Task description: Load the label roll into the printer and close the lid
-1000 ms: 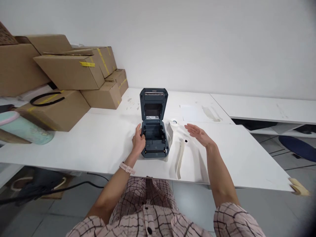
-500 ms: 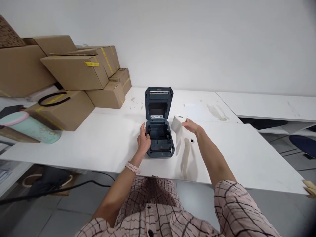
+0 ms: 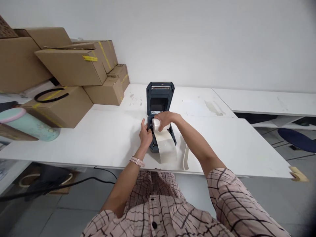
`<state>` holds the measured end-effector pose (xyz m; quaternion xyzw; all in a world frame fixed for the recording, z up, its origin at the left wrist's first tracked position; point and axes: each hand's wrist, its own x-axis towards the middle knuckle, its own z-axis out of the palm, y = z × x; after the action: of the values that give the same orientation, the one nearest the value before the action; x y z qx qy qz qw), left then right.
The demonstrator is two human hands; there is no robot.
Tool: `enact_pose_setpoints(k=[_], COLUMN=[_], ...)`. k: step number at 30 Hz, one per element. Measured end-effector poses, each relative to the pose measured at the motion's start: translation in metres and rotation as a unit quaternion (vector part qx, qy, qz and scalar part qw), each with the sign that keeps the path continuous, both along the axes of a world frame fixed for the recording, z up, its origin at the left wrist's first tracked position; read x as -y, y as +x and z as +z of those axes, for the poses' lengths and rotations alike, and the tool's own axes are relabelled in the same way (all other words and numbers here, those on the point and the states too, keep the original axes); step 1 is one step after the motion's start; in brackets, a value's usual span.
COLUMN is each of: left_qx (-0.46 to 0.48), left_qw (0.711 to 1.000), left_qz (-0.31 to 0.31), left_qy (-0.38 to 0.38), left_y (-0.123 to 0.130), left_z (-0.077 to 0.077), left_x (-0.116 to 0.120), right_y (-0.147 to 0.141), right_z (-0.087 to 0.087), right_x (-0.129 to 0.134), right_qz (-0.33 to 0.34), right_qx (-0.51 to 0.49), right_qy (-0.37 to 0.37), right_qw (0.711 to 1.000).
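A dark, angular plastic printer (image 3: 160, 93) stands near the front edge of the white desk (image 3: 217, 141), its bevelled lid upright. The left hand (image 3: 145, 135) grips the printer's left rim. The right hand (image 3: 166, 118) clasps a smooth white paper roll (image 3: 156, 124) from above at the open bay; whether it is seated cannot be told. Its flat, slightly glossy strip (image 3: 167, 148) drapes toward that edge, beside a narrow curled strip (image 3: 186, 158).

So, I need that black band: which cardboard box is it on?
The low front box just behind the mint tumbler; the black band lies on its top. No other visible box carries one.
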<state>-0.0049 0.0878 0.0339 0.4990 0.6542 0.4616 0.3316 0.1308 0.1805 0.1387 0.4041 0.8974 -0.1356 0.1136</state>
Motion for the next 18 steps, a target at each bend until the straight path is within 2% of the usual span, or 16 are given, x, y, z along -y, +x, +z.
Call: enact_pose_setpoints(k=[5, 7, 9, 13, 15, 18], left_qx=[-0.012, -0.016, -0.014, -0.004, -0.002, -0.001], left_qw=[1.0, 1.0, 1.0, 1.0, 1.0, 1.0], left_qz=[0.007, 0.005, 0.003, 0.001, -0.002, -0.004], left_qy=[-0.006, -0.005, 0.0, 0.009, 0.014, 0.025], left_y=[0.001, 0.0, 0.0, 0.0, 0.0, 0.0], left_z=[0.003, 0.003, 0.002, -0.001, -0.001, -0.003], left_x=[0.001, 0.001, 0.0, 0.0, 0.001, 0.001], right_y=[-0.013, -0.011, -0.003, 0.023, 0.035, 0.043], right_z=[-0.028, -0.034, -0.037, -0.042, -0.05, -0.067], right_x=[-0.012, -0.009, 0.003, 0.06, 0.097, 0.139], right_qz=[-0.012, -0.018, -0.026, -0.013, -0.007, -0.016], right_qx=[0.04, 0.039, 0.023, -0.11, -0.176, -0.212], right_qy=[-0.02, -0.016, 0.027, 0.132, 0.142, 0.144], right_qw=[0.999, 0.999, 0.999, 0.985, 0.974, 0.966])
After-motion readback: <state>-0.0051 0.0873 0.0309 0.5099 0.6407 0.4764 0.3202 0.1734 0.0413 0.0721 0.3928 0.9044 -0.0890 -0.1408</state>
